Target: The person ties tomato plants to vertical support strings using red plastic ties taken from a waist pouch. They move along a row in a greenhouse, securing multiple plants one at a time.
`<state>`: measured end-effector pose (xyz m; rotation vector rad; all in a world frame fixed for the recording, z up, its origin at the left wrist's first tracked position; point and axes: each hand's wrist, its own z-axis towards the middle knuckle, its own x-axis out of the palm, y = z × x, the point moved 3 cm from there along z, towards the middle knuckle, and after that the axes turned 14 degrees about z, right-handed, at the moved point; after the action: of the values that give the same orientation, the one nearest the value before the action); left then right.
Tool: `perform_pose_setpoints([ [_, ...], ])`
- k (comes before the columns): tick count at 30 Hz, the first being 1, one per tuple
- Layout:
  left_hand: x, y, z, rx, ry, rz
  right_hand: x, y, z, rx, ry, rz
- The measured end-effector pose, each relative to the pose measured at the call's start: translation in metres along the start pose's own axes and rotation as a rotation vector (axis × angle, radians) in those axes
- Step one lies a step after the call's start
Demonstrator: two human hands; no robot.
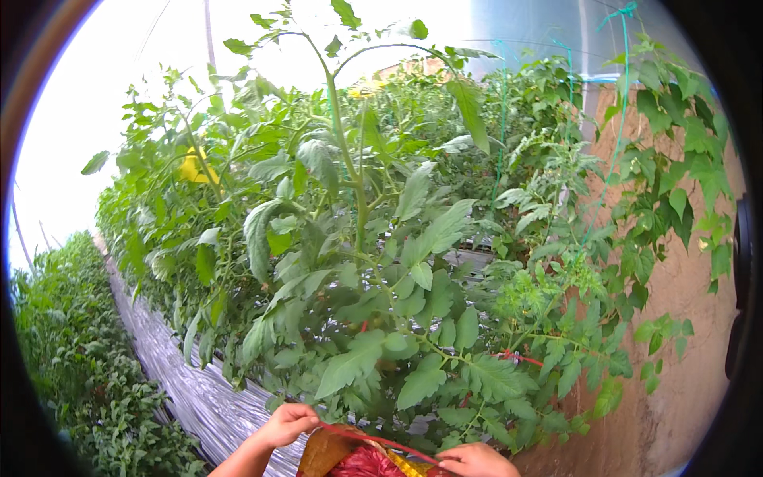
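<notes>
Between my two hands runs a thin red plastic tie strip (381,440). My left hand (290,423) pinches one end of it, and my right hand (474,460) holds the other end lower down at the right. Below the strip sits an open bag (319,456), brown inside with a yellow rim, filled with a bundle of red strips (366,462). Just beyond my hands stands a leafy tomato plant (360,197) with a thick green stem. Another red tie (518,358) is fastened on a stem at the right.
Silver mulch film (202,399) covers the ground at the left, beside a row of lower plants (89,358). Teal strings (623,101) hang at the right, near climbing vines (661,173) and an earthen wall (673,298). Yellow cards (197,167) show among the foliage.
</notes>
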<state>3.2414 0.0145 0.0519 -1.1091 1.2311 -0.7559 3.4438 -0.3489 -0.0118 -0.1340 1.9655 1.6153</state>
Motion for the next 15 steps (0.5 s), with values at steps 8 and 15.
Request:
perform_pose_setpoints([
  [8,-0.001,-0.011,0.010,0.027,-0.003,0.131,-0.064,0.174,0.018,-0.959,0.029,0.381],
  [15,-0.016,0.018,0.017,0.100,0.036,0.036,-0.061,0.324,0.018,-1.204,-0.241,-0.047],
])
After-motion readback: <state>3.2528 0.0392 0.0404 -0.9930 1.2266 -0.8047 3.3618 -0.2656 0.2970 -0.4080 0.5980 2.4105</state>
